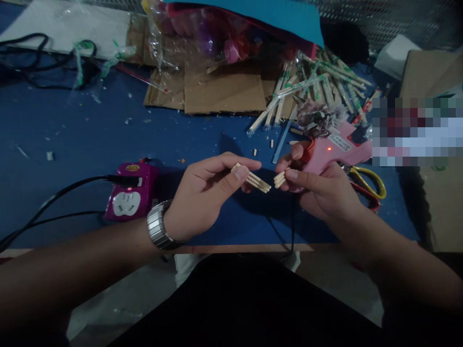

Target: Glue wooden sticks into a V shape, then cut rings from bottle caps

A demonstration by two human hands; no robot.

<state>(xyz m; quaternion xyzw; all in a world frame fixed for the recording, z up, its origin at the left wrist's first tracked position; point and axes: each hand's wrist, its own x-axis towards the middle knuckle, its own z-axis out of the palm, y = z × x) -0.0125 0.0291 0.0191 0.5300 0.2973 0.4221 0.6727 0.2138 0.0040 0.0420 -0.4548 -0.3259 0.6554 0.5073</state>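
Observation:
Between thumb and fingers, my left hand (208, 193) pinches a few short wooden stick pieces (258, 182) lying side by side, their ends pointing right. My right hand (325, 188) pinches a smaller bunch of short stick pieces (279, 179). A small gap separates the two bunches. Just behind my right hand lies a pink glue gun (334, 149) with a lit red light; I cannot tell whether the hand touches it. Yellow- and red-handled scissors (371, 185) lie to the right of that hand.
Several wrapped chopsticks (282, 99) lie in a pile at the back right, near cardboard (224, 89). A purple power socket (132, 190) with black cables (58, 193) sits left of my left hand. Small wood scraps (255, 152) dot the blue table (72, 140). A cardboard box (430, 72) stands right.

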